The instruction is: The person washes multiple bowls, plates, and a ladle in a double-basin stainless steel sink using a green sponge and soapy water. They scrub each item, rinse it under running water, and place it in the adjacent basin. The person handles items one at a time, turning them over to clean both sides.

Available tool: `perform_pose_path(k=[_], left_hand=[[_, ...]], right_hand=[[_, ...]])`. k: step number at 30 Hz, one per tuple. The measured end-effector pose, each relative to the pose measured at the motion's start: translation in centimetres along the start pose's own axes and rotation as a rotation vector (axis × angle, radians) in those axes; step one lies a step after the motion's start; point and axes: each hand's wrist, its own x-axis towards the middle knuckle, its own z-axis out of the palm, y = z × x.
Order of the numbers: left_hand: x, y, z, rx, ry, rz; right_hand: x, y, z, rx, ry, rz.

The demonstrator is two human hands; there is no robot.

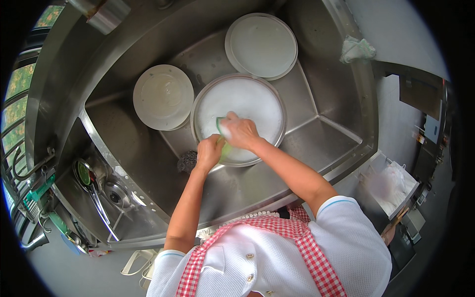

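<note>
A round metal basin (274, 100) full of white suds stands in a stainless steel sink (237, 196). Over its near left rim, my left hand (209, 152) grips a light green, blurred item (225, 149) that looks like a utensil or dish. My right hand (239, 130) is closed around a soapy, white and green cloth or sponge (219, 124), pressed near the green item above the suds. Fingertips are partly blurred and hidden by foam. A dark wire scouring pad (187, 162) lies on the sink floor beside my left wrist.
White plates (163, 97) sit left of the basin, and a round white dish (261, 46) is behind it. A smaller left compartment holds a ladle (98, 208) and a metal lid (117, 195). A crumpled cloth (357, 49) lies on the sink's right rim.
</note>
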Motion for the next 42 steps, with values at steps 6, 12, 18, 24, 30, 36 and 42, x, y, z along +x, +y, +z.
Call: perform_pose_path(k=[6,12,18,24,30,36,42], left_hand=[[-1.1,0.1,1.9,-0.442,0.224,-0.204],[-0.7,-1.9,3.2,-0.581,0.526,-0.495],[-0.3,-2.4,5.5,-0.498,0.503,-0.508],[-1.2,-1.4,8.0,-1.220,0.319,-0.561],[-3.2,1.8,5.0,-1.412,0.308,-0.540],[-4.6,3.2,2.2,-1.063,0.351,-0.355],[-7.9,3.4,-3.5,-0.374,0.700,-0.006]], right_hand=[[0.4,2.2,0.6,0.135,0.139,0.110],[0.2,6.2,4.5,-0.316,0.043,0.067],[0.5,7.6,5.1,0.011,0.096,0.242],[-3.1,1.0,4.4,0.559,0.127,-0.235],[-4.4,-1.0,4.5,0.212,0.332,0.009],[-1.6,6.3,3.1,-0.070,0.277,0.233],[-1.9,8.9,2.6,0.055,0.169,0.093]])
